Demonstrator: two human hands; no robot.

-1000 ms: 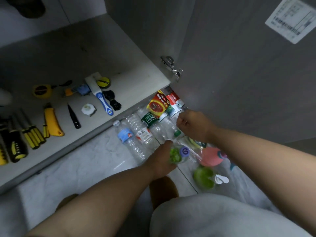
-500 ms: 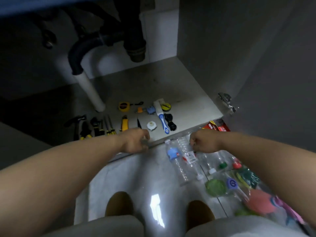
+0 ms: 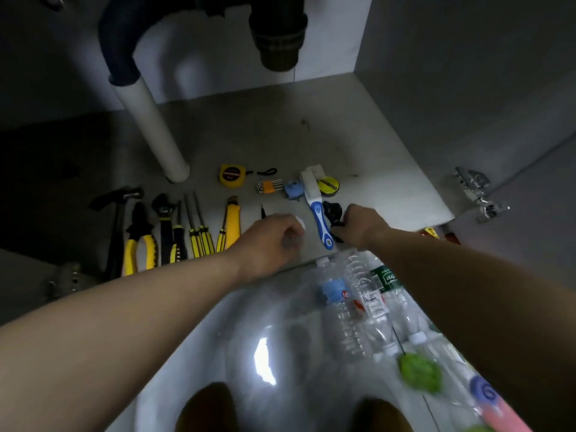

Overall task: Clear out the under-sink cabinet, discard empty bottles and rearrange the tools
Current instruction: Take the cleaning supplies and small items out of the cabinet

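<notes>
1. Yellow-handled pliers (image 3: 138, 241), screwdrivers (image 3: 199, 235) and a knife (image 3: 231, 224) lie in a tidy row with a hammer (image 3: 117, 219) on the cabinet floor (image 3: 358, 120), just in front of the white pipe (image 3: 149, 120).
2. To the right of the pipe, the right hand (image 3: 358, 226) clamps its fingers on a black bundle (image 3: 332, 212) beside a blue-handled brush (image 3: 318, 210).
3. The left hand (image 3: 268, 241) curls over a small white disc (image 3: 300, 222); I cannot tell whether it grips it.
4. Clear bottles (image 3: 352, 307) lie on the tiles well in front of the pipe, not yet discarded. The tool sorting looks nearly done.
</notes>
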